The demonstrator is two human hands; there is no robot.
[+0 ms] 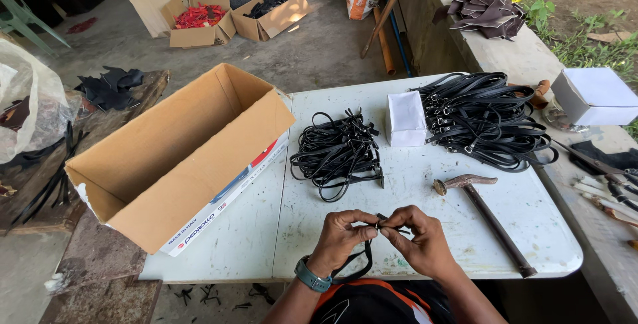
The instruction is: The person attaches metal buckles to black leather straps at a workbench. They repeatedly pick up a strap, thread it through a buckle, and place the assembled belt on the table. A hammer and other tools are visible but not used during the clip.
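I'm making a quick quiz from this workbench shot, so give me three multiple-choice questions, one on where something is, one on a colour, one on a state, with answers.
1. Where does the hammer lie?
A. inside the cardboard box
B. on the white table, right of the hands
C. on the floor

2. What colour is the thin strap in the hands?
A. black
B. red
C. white

3. The large cardboard box is:
A. taped shut
B. flattened
C. open

Answers: 1 B, it lies on the table beside the right hand. 2 A, black between both hands; left hand. 3 C, its flaps stand open.

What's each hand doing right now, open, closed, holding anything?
Left hand: closed, pinching the thin black strap.
Right hand: closed, pinching the same strap at its small buckle end.
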